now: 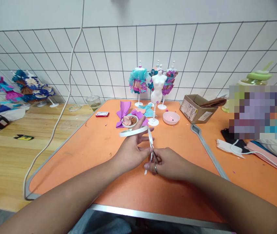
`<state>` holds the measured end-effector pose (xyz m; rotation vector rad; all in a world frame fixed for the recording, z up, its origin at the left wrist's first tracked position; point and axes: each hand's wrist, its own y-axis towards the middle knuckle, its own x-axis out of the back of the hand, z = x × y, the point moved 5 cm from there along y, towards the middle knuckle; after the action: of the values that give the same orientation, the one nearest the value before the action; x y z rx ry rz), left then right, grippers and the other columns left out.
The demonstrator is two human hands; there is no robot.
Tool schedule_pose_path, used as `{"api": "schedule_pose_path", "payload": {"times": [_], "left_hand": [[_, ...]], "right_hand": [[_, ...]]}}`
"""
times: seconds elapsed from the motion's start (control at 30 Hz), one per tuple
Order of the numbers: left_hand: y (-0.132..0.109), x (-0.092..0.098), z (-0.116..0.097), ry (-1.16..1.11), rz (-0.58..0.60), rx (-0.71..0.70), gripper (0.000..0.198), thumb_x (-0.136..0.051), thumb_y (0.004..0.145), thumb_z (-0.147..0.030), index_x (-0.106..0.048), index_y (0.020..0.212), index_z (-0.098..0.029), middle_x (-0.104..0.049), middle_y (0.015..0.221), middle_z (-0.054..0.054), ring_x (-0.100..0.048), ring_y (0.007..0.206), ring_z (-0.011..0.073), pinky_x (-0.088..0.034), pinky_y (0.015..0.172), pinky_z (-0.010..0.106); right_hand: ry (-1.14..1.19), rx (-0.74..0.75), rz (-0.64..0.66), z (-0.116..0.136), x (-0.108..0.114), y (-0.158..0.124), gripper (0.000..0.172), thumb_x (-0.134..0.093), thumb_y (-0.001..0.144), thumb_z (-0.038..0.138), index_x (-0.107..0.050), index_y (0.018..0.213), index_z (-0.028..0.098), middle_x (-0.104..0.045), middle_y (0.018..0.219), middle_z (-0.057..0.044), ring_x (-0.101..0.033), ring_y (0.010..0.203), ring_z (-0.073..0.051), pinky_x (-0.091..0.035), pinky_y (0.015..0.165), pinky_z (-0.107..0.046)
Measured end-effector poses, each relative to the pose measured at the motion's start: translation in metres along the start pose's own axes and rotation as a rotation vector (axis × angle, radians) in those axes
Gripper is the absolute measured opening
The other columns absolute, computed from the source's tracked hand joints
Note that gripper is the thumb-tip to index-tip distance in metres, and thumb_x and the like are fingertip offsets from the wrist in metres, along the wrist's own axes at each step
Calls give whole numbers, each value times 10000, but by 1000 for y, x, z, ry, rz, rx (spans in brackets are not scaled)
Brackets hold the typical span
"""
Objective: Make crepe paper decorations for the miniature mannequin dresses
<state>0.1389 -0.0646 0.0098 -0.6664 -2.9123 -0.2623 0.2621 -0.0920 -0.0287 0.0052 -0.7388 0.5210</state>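
A roll of white tape [133, 131] hangs around the raised fingers of my left hand [131, 150]. Its loose strip [150, 138] runs down from the roll, and my left thumb and a fingertip pinch it. Right beside that, my right hand [169, 162] is closed around small metal scissors [155, 157], mostly hidden by the fingers, at the strip. The strip's lower end dangles below my fingertips, above the orange table [118, 191]. Beyond my hands a bare white mannequin [158, 86] stands upright on its round base.
Behind lie purple crepe paper [123, 109], a tape roll [130, 121] with paper scraps, and a pink bowl [171, 118]. A cardboard box [197, 109] stands right. Several dressed mannequins line the wall. A red box [102, 114] and a yellow cutter [24, 137] lie left; a white cable [70, 78] hangs there.
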Motion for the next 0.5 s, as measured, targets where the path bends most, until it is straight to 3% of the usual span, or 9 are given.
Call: {"api": "schedule_pose_path", "payload": {"times": [0.17, 0.23, 0.4, 0.5], "left_hand": [[0, 1, -8, -75, 19, -6, 981, -653, 728, -74, -126, 1474, -432, -414, 1424, 101, -550, 1155, 265, -573, 697, 297], [1, 4, -11, -118, 26, -12, 958, -675, 733, -105, -154, 1475, -414, -448, 1400, 100, -567, 1140, 261, -560, 760, 334], [7, 17, -9, -142, -17, -6, 842, -691, 785, -219, -227, 1485, -277, -675, 1042, 78, -613, 1114, 259, -469, 942, 407], [10, 23, -6, -93, -73, 26, 837, -720, 767, -260, -273, 1474, -226, -707, 877, 54, -674, 975, 243, -492, 886, 374]], "right_hand": [[59, -19, 61, 4, 7, -7, 383, -551, 823, 577, -560, 773, 198, -652, 722, 4, -553, 627, -136, -370, 569, -239], [-16, -46, 15, 5, 11, -9, 387, -555, 814, 582, -549, 748, 201, -632, 702, 8, -533, 616, -136, -349, 551, -240], [-258, -93, -101, 8, 17, -10, 338, -587, 790, 534, -530, 702, 212, -620, 673, 8, -515, 612, -150, -305, 534, -253], [-291, -83, -113, 9, 16, -11, 323, -592, 789, 513, -518, 687, 215, -616, 658, 11, -510, 606, -151, -300, 532, -256]]}}
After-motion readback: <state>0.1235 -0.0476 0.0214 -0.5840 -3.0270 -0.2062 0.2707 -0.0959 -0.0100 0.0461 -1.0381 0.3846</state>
